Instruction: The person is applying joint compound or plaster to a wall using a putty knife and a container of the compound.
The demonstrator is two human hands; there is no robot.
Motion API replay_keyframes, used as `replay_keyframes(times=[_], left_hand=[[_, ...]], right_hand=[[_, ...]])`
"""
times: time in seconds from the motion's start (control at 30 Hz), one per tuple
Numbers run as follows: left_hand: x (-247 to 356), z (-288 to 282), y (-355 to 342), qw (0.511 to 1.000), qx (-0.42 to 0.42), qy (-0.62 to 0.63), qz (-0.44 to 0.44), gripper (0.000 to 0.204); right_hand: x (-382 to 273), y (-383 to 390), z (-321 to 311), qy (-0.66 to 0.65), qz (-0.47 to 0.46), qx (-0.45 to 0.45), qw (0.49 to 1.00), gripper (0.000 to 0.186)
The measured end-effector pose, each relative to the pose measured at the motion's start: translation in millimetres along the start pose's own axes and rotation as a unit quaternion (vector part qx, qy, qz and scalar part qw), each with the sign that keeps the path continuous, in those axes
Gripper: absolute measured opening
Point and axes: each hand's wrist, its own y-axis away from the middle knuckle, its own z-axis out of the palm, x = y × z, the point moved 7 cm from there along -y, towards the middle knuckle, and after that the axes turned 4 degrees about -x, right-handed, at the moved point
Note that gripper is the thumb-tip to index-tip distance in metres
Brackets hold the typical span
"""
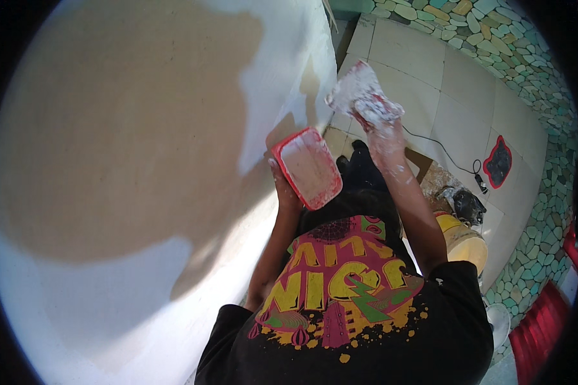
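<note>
My left hand is wrapped round the side of a red rectangular tub, whose inside is coated with pale, creamy paste. A little higher and to the right, my right hand, smeared with white up the forearm, grips a flat spreading blade caked in white paste; its handle is mostly hidden by fingers and paste. On my left stands a large white wall, close beside the tub, with a broad shadow across it.
Below are pale floor tiles edged by green pebbled paving. At right lie a black cable, a red-rimmed dark mat, a dark bundle, a yellow bucket and a red ridged object.
</note>
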Motion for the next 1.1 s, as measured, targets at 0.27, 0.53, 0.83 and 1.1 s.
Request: replay_keyframes(times=[0.27, 0.53, 0.83, 1.1], left_hand=[[-32, -42, 28, 0.997, 0.027, 0.065, -0.030, 0.077], [-36, -52, 37, 0.993, 0.063, 0.090, -0.042, 0.080], [-47, -50, 34, 0.987, 0.055, 0.133, -0.075, 0.065], [-52, -59, 28, 0.989, 0.064, 0.107, -0.077, 0.066]], right_hand=[[46, -73, 24, 0.398, -0.217, 0.003, 0.892, 0.036], [93, -31, 41, 0.137, -0.006, -0.049, 0.989, 0.041], [62, -43, 45, 0.354, -0.158, -0.057, 0.920, 0.034], [47, -49, 36, 0.393, -0.163, -0.009, 0.905, 0.038]])
